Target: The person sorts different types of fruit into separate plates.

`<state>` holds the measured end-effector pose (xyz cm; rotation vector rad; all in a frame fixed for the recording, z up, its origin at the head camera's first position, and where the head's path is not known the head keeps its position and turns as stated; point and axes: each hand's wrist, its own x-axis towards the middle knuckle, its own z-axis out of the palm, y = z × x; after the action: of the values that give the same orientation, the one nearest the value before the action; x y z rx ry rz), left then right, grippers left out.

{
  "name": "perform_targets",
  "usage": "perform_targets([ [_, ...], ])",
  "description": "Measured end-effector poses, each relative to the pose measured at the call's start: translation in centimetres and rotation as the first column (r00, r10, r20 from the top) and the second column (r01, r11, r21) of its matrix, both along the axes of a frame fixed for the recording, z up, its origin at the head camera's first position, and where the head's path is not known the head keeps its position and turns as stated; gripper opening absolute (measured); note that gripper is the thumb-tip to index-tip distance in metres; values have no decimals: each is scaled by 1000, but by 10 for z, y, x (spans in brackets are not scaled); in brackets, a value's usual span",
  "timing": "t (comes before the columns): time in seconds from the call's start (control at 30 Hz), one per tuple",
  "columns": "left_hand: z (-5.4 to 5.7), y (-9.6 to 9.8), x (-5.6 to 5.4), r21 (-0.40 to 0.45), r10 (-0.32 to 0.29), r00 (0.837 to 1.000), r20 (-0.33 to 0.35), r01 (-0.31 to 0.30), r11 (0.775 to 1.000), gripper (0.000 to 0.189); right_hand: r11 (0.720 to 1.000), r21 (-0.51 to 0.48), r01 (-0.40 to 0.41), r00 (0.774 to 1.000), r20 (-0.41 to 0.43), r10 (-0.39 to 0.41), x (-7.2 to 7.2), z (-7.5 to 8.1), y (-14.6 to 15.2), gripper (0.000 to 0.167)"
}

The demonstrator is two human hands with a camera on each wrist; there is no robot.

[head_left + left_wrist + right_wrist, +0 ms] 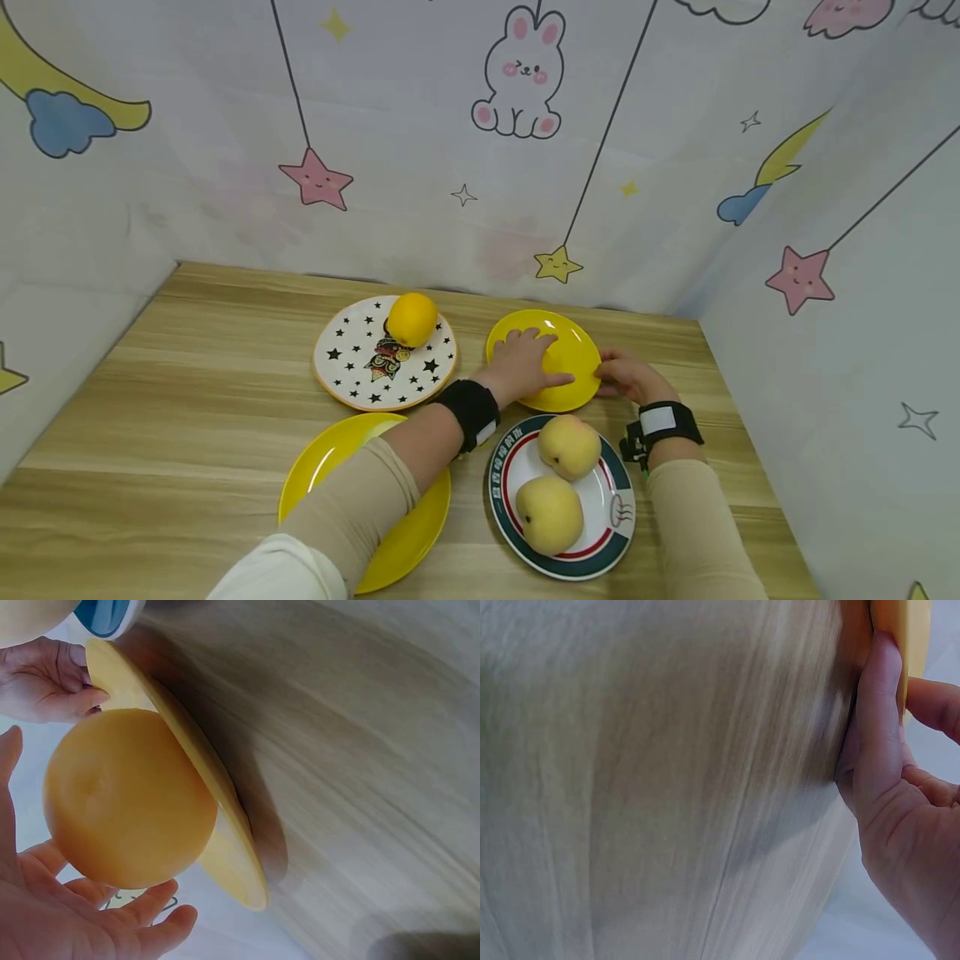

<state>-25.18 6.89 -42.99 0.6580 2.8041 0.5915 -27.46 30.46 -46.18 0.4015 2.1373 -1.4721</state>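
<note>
My left hand [521, 362] reaches over the small yellow plate [573, 354], fingers spread. Between its thumb and fingers in the left wrist view is a smooth, round orange-yellow fruit [127, 799] against the plate; the thumb stands apart from it, and fingertips lie close to its lower side. The head view hides this fruit behind the left hand. At the plate's right side, my right hand [633, 379] pinches the rim; in the right wrist view, one finger lies under the plate's edge [889, 619] and another digit on its upper side.
Behind to the left, a star-patterned white plate [348, 367] bears an orange [412, 319]. A teal-rimmed plate [628, 517] with two peaches [550, 515] stands in front. My left forearm crosses a larger yellow plate [412, 542] with a pale green thing [381, 430] on it. Printed cloth walls surround the table.
</note>
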Motion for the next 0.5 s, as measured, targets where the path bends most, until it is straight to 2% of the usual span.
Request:
perform_targets([
  [0.27, 2, -8, -8, 28, 50, 999, 10, -50, 998, 83, 1000, -16, -11, 1000, -4, 11, -1, -2, 2, 50],
  [0.5, 13, -23, -9, 48, 51, 999, -14, -51, 998, 82, 1000, -27, -1, 1000, 3, 1, -2, -3, 1, 49],
])
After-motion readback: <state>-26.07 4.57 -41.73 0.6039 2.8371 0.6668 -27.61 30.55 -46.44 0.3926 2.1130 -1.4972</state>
